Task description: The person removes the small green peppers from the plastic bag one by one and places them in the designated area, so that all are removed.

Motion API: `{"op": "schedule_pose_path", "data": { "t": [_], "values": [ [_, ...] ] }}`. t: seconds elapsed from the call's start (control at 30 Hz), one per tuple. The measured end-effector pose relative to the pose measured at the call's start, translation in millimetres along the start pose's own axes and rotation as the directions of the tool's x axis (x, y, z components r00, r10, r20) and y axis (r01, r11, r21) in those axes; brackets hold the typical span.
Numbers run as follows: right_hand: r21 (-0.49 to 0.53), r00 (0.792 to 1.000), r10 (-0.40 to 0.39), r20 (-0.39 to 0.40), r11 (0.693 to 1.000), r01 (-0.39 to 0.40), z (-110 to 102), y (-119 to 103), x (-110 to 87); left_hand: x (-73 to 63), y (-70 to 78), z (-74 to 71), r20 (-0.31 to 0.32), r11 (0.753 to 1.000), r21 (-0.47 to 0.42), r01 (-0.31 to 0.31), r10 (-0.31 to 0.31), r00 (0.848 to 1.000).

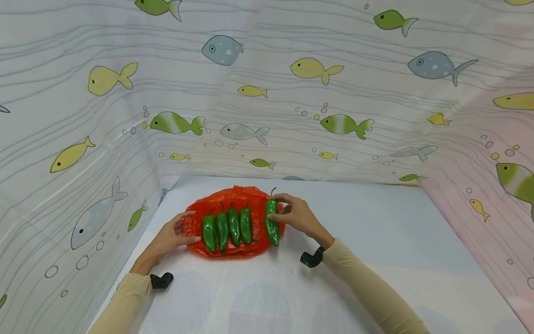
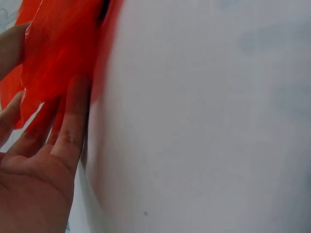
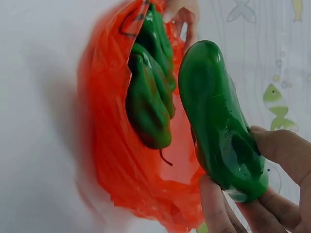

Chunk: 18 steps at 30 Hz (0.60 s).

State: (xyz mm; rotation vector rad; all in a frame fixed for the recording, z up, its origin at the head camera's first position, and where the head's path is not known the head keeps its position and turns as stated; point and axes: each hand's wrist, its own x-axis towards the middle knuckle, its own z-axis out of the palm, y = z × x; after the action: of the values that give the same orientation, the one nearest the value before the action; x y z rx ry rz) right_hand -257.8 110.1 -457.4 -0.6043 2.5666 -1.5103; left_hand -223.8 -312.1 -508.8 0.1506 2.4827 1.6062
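Observation:
My right hand (image 1: pixel 297 214) grips a long green chili pepper (image 1: pixel 273 225) between thumb and fingers, with its stem pointing away, at the right end of a red plastic bag (image 1: pixel 260 248). In the right wrist view that pepper (image 3: pixel 214 116) appears large, apart from the others. Several more green peppers (image 1: pixel 234 227) lie side by side on the bag, stems toward the back. At the bag's left edge is my left hand (image 1: pixel 168 237), thumb and fingers spread against the plastic. In the left wrist view, red plastic (image 2: pixel 60 53) partly covers its fairly straight fingers (image 2: pixel 72 121).
Beneath the bag is a white table (image 1: pixel 354 222) with a faint pattern near its front. Fish-printed sheets (image 1: pixel 267 106) stand behind and at both sides. Dark wrist-worn devices (image 1: pixel 312 258) sit at both sleeve cuffs.

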Motion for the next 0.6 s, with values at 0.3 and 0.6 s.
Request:
{"op": "schedule_pose_path", "data": {
  "t": [0.3, 0.6],
  "values": [
    [-0.019, 0.998, 0.035, -0.043, 0.999, -0.035, -8.2, 9.1, -1.7, 0.1, -0.3, -1.6, 0.007, 1.0, -0.007, -0.007, 0.007, 1.0],
    [-0.025, 0.997, 0.052, -0.06, 0.998, -0.054, -19.8, 20.2, -9.4, -1.0, 0.5, -2.4, 0.015, 1.0, -0.014, 0.002, -0.002, 1.0]
  ]
}}
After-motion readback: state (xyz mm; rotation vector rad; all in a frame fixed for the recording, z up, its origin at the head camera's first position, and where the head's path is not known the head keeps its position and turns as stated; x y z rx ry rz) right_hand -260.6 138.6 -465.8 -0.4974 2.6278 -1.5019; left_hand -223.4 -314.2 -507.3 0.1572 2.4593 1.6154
